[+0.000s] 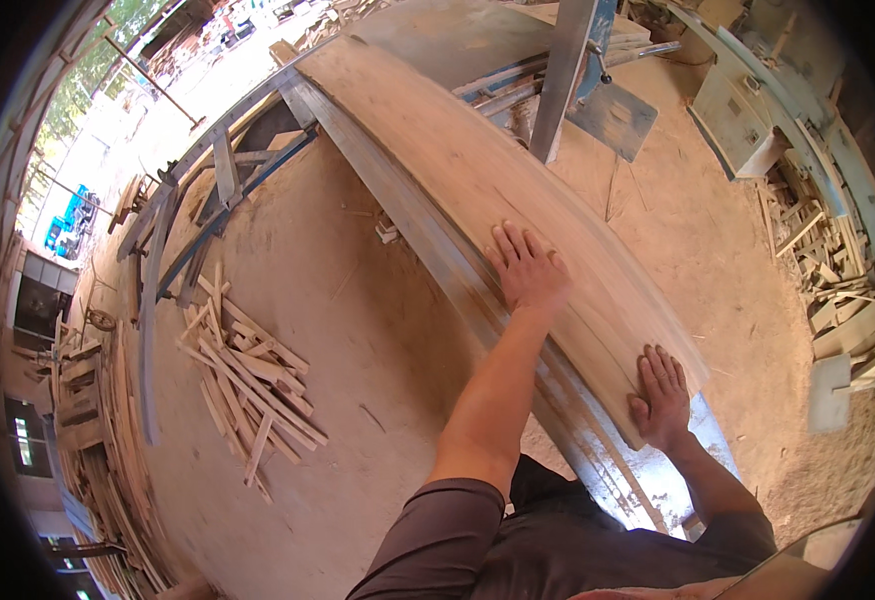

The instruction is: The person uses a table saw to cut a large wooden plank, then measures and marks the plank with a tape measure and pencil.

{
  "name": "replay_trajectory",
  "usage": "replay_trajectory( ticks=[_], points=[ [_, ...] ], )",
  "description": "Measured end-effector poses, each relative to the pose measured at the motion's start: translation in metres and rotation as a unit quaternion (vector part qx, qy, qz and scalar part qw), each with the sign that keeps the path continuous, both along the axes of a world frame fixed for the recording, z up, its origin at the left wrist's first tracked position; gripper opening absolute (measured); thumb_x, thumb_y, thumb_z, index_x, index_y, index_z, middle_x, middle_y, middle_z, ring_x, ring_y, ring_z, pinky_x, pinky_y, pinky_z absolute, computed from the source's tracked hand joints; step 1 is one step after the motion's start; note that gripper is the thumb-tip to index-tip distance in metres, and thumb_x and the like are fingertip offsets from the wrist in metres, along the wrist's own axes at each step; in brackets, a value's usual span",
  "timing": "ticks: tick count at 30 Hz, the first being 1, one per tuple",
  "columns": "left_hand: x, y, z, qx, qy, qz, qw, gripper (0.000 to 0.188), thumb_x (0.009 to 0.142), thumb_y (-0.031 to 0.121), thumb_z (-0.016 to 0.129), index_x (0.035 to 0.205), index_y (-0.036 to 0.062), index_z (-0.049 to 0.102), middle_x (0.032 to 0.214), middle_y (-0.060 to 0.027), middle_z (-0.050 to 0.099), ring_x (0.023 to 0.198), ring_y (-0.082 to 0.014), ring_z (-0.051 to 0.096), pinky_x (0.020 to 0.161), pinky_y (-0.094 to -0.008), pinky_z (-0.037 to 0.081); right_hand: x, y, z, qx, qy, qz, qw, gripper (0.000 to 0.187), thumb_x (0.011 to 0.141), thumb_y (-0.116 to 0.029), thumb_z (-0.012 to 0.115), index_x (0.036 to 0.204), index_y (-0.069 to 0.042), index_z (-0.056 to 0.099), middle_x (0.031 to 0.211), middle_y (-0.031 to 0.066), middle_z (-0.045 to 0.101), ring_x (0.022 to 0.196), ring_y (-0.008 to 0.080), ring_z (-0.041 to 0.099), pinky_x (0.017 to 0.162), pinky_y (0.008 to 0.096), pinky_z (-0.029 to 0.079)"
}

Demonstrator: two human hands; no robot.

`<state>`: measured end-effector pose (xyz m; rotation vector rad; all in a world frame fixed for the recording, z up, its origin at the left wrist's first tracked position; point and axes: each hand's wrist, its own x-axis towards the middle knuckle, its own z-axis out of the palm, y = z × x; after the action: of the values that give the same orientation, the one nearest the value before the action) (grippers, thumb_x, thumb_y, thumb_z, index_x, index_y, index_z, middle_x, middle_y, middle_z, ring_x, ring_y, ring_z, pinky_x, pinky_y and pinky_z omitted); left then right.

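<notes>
A long, wide wooden plank [437, 145] lies flat on a metal machine table [577, 440], stretching from near my body toward the far end. My left hand [532, 270] rests on the plank near its left edge, fingers stretched out along the grain. Closer to me, my right hand [663, 395] presses on the near end of the board, its fingers extended and the thumb toward the left edge. Neither hand is wrapped round anything. Beyond the hands, a tall metal blade guide or post [562, 80] stands against the plank's right edge.
Left of the table, loose wood strips [257, 370] lie heaped on the dusty floor. A blue and grey metal frame [222, 190] stands at the far left. Scrap wood [837, 270] lines the right wall beneath a metal cabinet [732, 110]. Stacked boards [107, 460] run along the left.
</notes>
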<state>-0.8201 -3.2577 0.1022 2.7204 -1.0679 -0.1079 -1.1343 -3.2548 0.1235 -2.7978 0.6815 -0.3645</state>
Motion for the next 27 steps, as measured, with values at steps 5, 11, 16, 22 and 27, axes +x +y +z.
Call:
replay_trajectory(
  ticks=[5,11,16,22,27],
  points=[
    [0.037,-0.007,-0.004,-0.017,0.001,-0.067,0.998,0.072,0.099,0.044,0.038,0.153,-0.0026,0.029,0.165,-0.0211,0.015,0.154,-0.0368,0.006,0.123,-0.0532,0.004,0.018,-0.011,0.004,0.015,0.007,-0.007,1.000,0.064,0.081,-0.018,0.064,0.140,0.003,0.049,0.151,0.0234,0.045,0.143,0.0420,0.037,0.118,0.0544,0.027],
    [0.136,-0.028,-0.008,-0.031,-0.014,-0.032,0.999,0.077,0.099,0.049,0.040,0.156,-0.0003,0.024,0.166,-0.0162,0.016,0.155,-0.0317,0.006,0.124,-0.0516,0.004,0.029,-0.018,-0.001,0.011,0.012,-0.006,1.000,0.064,0.080,-0.019,0.062,0.139,0.004,0.049,0.151,0.0231,0.045,0.142,0.0434,0.040,0.117,0.0568,0.028],
    [0.145,-0.037,-0.010,-0.027,0.007,-0.034,0.999,0.076,0.098,0.045,0.045,0.155,0.0000,0.026,0.165,-0.0165,0.019,0.155,-0.0326,0.007,0.124,-0.0529,0.005,0.041,-0.024,0.004,0.019,0.025,-0.015,0.999,0.062,0.080,-0.019,0.061,0.137,0.003,0.051,0.150,0.0237,0.046,0.140,0.0442,0.041,0.117,0.0568,0.028],
    [0.157,-0.043,0.004,-0.025,0.007,-0.040,0.999,0.077,0.096,0.045,0.048,0.155,-0.0006,0.026,0.164,-0.0178,0.019,0.154,-0.0334,0.008,0.124,-0.0539,0.007,0.047,-0.031,-0.001,0.018,0.018,-0.017,1.000,0.060,0.082,-0.024,0.059,0.135,0.003,0.053,0.149,0.0233,0.047,0.141,0.0426,0.041,0.117,0.0561,0.028],
    [0.171,-0.045,-0.004,-0.030,-0.003,-0.037,0.999,0.079,0.095,0.044,0.048,0.154,-0.0028,0.026,0.165,-0.0180,0.018,0.154,-0.0339,0.008,0.124,-0.0535,0.007,0.063,-0.035,0.003,0.026,0.021,-0.020,0.999,0.059,0.082,-0.023,0.059,0.135,0.002,0.053,0.149,0.0230,0.047,0.141,0.0423,0.041,0.117,0.0558,0.027]
  ],
)
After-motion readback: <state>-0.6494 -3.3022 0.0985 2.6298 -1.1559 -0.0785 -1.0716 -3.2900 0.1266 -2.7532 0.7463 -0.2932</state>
